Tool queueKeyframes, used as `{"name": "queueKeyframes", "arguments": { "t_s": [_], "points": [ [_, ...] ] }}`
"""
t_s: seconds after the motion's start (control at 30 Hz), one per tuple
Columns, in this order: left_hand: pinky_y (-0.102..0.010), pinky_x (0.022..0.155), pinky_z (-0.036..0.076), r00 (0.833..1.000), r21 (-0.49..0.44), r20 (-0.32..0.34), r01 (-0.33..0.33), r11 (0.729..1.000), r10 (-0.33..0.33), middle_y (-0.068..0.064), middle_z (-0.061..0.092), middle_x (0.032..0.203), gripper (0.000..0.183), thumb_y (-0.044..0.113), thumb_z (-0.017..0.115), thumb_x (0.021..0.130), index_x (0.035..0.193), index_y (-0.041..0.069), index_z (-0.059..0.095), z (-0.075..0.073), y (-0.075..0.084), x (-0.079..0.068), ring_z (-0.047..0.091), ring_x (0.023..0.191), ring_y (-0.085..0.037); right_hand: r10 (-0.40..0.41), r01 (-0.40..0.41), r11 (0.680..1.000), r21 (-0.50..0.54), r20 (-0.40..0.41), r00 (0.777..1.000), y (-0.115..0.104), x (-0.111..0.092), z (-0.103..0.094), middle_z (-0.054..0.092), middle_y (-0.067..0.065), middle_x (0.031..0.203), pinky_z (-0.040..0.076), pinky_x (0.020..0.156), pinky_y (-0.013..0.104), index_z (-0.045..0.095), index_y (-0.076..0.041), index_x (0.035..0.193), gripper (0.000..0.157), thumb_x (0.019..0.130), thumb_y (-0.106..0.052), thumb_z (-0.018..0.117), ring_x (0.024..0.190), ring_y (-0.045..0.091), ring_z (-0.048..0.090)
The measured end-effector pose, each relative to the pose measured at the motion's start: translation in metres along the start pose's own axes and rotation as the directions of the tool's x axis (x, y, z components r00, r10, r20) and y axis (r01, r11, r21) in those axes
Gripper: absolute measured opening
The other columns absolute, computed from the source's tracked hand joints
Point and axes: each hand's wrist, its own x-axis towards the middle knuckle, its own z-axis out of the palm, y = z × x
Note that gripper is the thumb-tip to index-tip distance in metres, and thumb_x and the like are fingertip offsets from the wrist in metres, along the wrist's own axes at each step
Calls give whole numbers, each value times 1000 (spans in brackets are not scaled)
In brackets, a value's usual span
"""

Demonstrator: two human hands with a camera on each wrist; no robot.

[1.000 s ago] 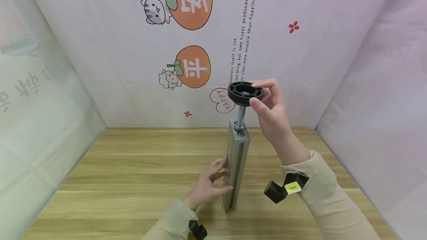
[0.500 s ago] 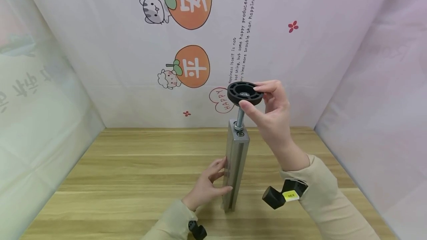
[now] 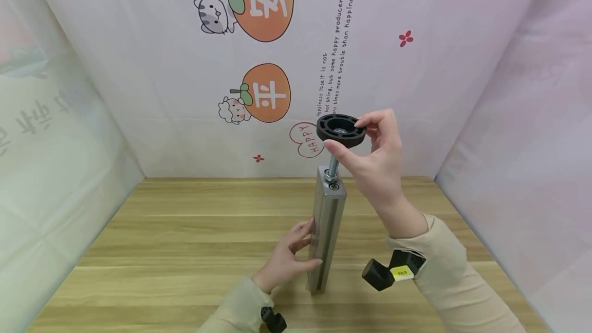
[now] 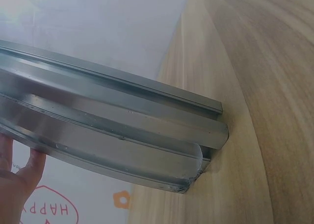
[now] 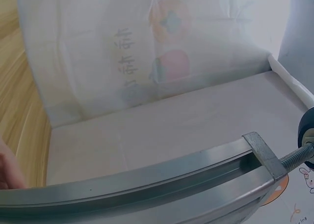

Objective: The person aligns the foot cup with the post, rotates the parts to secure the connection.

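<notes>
A silver aluminium profile (image 3: 327, 235) stands upright on the table. From its capped top rises a threaded rod (image 3: 333, 164) with a nut at its base, carrying a round black levelling foot (image 3: 326, 131). My left hand (image 3: 285, 261) grips the profile's lower half, thumb on the near side and fingers behind. With thumb and fingers my right hand (image 3: 380, 171) pinches the foot's rim. The left wrist view shows the profile's grooved lower end (image 4: 113, 126) meeting the wood. In the right wrist view the rod (image 5: 295, 158) leaves the end cap (image 5: 265, 156); the right hand is out of that view.
The wood-grain tabletop (image 3: 185, 251) reaches back to a printed white cloth (image 3: 176, 76). Cloth walls close in the left (image 3: 60, 132) and right (image 3: 522, 132) sides. Black wrist cameras hang at the left (image 3: 274, 320) and right (image 3: 380, 274) sleeves.
My right thumb has slid leftward along the foot's near rim, and the hand has turned slightly with it. The left hand and the profile stay in place.
</notes>
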Motion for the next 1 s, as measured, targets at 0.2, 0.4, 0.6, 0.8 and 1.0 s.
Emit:
{"name": "queueKeyframes", "arguments": {
  "t_s": [0.2,0.4,0.6,0.8,1.0],
  "points": [
    [-47,103,43,1000,-3,3,18,1000,-18,-23,35,144,80,-5,71,79,147,8,31,0,0,0,40,128,-5,23,-23,1000,-1,7,1000,-1,0,0,42,-10,96,41,81,19,43,13,97,77,69,-49,80,95,11,47],
    [-46,103,44,1000,-1,5,-5,1000,5,-24,35,144,80,-6,70,79,147,8,30,0,-1,0,40,128,-4,-6,6,993,122,0,1000,7,-3,1,49,-7,100,42,81,20,48,6,104,76,66,-52,81,94,8,50],
    [-46,102,44,1000,-5,2,-17,1000,17,-25,35,143,80,-6,70,79,147,8,31,0,0,0,39,129,-4,29,-184,772,608,255,967,28,1,-2,57,1,107,46,91,23,46,-10,118,46,89,-42,62,99,11,54],
    [-49,101,44,1000,-5,-1,-17,1000,17,-27,35,143,80,-6,70,79,147,8,31,0,0,-1,40,127,-3,87,-509,513,691,548,832,34,3,-8,54,-1,123,43,94,28,46,-20,129,43,96,-47,38,110,13,50],
    [-43,103,44,1000,3,-9,29,1000,-28,-24,35,144,80,-3,71,79,147,10,31,1,2,-1,41,126,-4,22,-594,402,697,641,768,34,11,-7,54,3,126,40,100,33,44,-17,135,51,94,-47,39,114,16,48]
  ]
}}
